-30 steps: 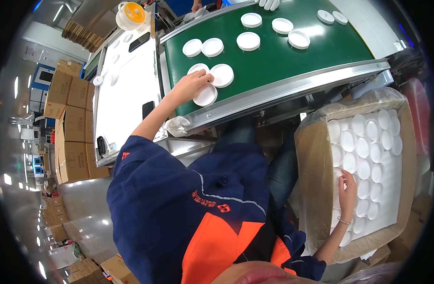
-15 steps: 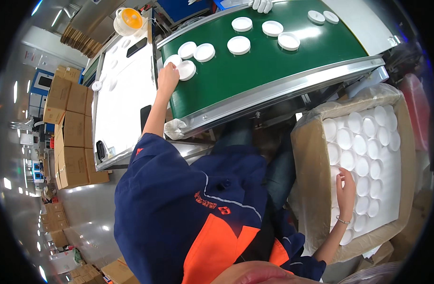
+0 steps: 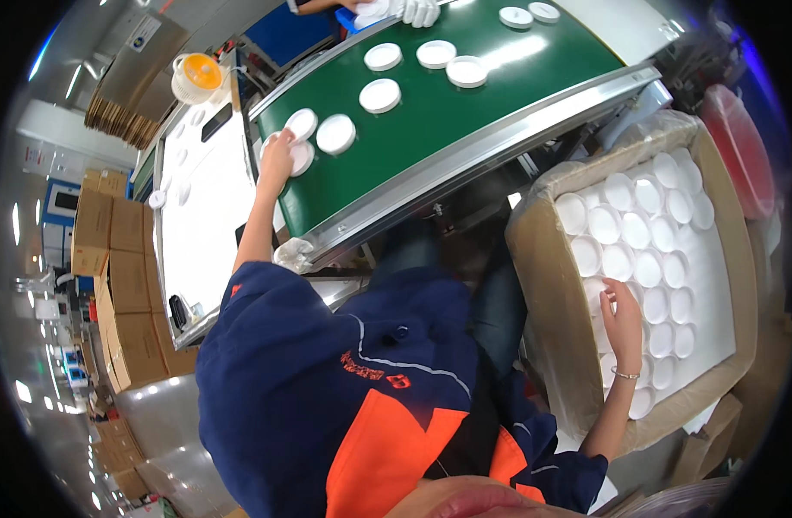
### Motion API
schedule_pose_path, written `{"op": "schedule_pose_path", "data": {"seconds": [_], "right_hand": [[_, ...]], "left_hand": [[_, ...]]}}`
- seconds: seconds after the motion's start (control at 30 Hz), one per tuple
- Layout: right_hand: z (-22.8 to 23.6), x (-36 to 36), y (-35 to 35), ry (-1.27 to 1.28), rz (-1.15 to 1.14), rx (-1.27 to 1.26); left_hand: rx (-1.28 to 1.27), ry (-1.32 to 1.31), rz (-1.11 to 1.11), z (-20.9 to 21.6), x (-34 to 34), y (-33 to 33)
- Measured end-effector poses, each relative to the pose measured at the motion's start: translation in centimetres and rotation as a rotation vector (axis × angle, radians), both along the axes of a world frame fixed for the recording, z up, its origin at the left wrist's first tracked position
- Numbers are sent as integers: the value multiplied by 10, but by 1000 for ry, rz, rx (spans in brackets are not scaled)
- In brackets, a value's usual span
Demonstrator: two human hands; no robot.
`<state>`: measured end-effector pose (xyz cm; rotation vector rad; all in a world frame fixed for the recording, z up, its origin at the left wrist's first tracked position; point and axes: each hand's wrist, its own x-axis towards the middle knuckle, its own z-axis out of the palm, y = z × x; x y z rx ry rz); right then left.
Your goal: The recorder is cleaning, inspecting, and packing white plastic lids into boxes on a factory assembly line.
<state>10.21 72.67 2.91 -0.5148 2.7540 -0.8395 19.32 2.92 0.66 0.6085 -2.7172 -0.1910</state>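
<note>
My left hand (image 3: 277, 162) is at the left end of the green conveyor belt (image 3: 430, 138). Its fingers close around the edge of a white round lid (image 3: 301, 158); another lid beside them is partly hidden. Two more loose lids, one nearer (image 3: 302, 125) and one slightly right (image 3: 335, 135), lie on the belt close by. Down to the right, my right hand (image 3: 622, 326) hovers inside a plastic-lined carton (image 3: 534, 250), over rows of shallow white round lids (image 3: 636, 230). Its fingers are bent and a little apart, fingertips close to one lid, with nothing visibly held.
Further lids (image 3: 466, 72) ride along the belt. Across it are a co-worker's gloved hand (image 3: 420, 12) and another person's arm (image 3: 322, 6). A white table (image 3: 201, 233) adjoins on the left, with a phone (image 3: 216, 123). Stacked cartons (image 3: 124, 285) stand beyond; a red tub (image 3: 737, 155) is right.
The view has turned slightly. Lids on the belt's middle have shifted left. My left hand stays among the lids at the belt's end; the right hand's fingers have spread slightly.
</note>
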Motion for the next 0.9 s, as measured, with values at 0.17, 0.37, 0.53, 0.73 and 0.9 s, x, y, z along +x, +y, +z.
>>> {"op": "schedule_pose_path", "data": {"seconds": [0.17,0.37,0.53,0.73,0.9], "right_hand": [[3,1,-3,20,46,-34],[-6,1,4,61,55,-51],[-12,-1,10,63,28,-63],[-6,2,15,127,46,-160],[6,2,6,106,57,-106]], "left_hand": [[95,213,230,17,17,-3],[1240,667,-523,114,-60,210],[2658,110,-997,97,-88,386],[3209,-447,-708,115,-93,472],[3339,-521,-486,116,-92,496]]}}
